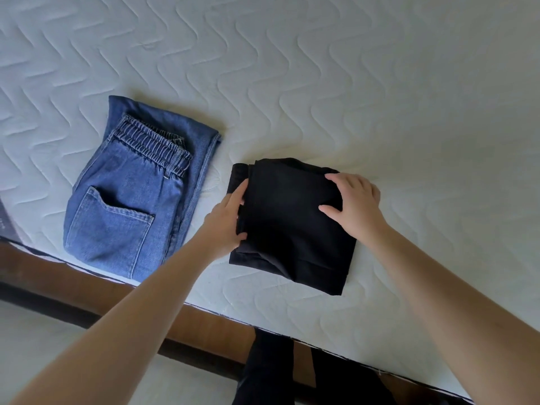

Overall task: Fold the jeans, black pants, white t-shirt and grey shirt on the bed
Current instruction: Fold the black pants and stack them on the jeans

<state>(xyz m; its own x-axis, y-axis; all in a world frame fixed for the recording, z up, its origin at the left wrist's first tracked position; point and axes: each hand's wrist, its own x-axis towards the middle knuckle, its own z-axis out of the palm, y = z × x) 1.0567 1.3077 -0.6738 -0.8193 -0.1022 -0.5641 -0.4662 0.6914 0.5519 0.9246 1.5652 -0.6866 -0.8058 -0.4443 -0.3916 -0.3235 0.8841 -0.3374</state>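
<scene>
A: So, how many garments are on the bed (350, 68)?

B: Two. One pair of jeans (131, 197), folded into a rectangle with the elastic waistband and a back pocket facing up, lies left, near the bed's near edge. One pair of black pants (292, 229), folded into a compact square, lies just to the right of them, apart from the denim by a strip of quilted mattress.

A: And the hands?

B: Two, both on the black pants. The left hand (226, 222) is at the bundle's left edge, fingers curled into the folded layers and thumb against the near side, so it grips that edge. The right hand (355, 203) lies on top toward the far right corner, fingers spread and only slightly bent, pressing down flat on the cloth without pinching it.

A: Anything else around?

B: A brown wooden bed frame (87, 285) runs along the near edge of the mattress, with pale floor (43, 337) beyond it at the near left. The person's dark-clad legs (268, 372) show below the frame. Both bare forearms cross the near part of the scene, the left one covering part of the frame and mattress edge.
</scene>
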